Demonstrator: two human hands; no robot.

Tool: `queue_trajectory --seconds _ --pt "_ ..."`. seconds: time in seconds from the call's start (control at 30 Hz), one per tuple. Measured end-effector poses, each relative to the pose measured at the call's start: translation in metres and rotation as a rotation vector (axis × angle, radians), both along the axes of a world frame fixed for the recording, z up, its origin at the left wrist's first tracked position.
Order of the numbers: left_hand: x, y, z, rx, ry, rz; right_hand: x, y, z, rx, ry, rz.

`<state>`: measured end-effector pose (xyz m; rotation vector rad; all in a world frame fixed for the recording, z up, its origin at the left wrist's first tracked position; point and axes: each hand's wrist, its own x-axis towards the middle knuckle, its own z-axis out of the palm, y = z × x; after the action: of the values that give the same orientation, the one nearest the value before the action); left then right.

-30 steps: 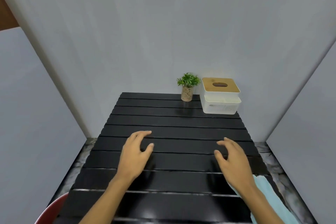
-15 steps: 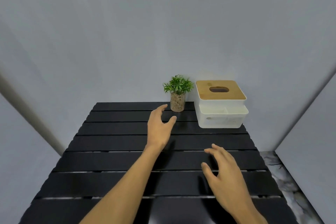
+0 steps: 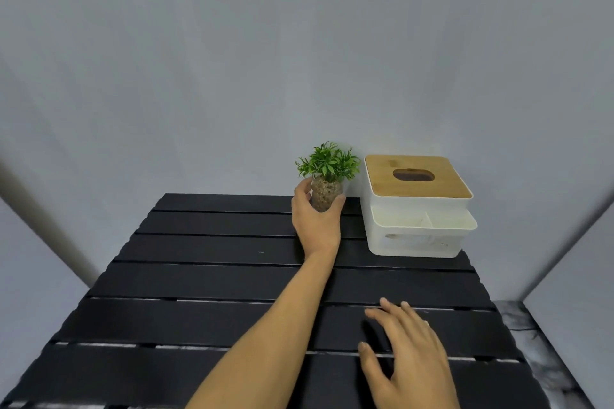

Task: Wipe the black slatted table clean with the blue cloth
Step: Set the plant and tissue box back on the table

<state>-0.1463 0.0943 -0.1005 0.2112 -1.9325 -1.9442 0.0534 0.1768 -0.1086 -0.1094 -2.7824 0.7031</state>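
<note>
Table (image 3: 206, 279): black, glossy slats, pale specks along the near gaps; cloth out of view. Your left hand (image 3: 317, 221) wraps the plant (image 3: 327, 183) pot at the far edge, just left of the white box (image 3: 417, 229). Right hand (image 3: 412, 355) spread loosely, empty, low over near slats. Grey walls around.

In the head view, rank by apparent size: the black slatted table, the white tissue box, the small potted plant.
1. Black slatted table, by far the largest.
2. White tissue box with the wooden lid.
3. Potted plant, smallest; the left hand wraps its pot, hiding part of it.
</note>
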Motion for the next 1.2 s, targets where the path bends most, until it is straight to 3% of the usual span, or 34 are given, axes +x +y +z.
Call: queue_trajectory --seconds 0.27,0.6,0.83,1.2 --pt "-0.015 0.004 0.001 0.045 -0.002 0.044 -0.004 0.000 -0.005 0.041 0.082 -0.016" --pt "0.014 -0.052 0.009 -0.037 -0.015 0.086 0.003 -0.001 -0.005 0.050 -0.051 -0.041" --pt "0.062 -0.117 0.014 -0.048 -0.012 0.120 0.013 -0.013 0.005 0.127 -0.222 0.056" --pt "0.117 -0.162 0.011 -0.046 -0.033 0.126 0.041 -0.033 0.005 0.175 -0.200 0.008"
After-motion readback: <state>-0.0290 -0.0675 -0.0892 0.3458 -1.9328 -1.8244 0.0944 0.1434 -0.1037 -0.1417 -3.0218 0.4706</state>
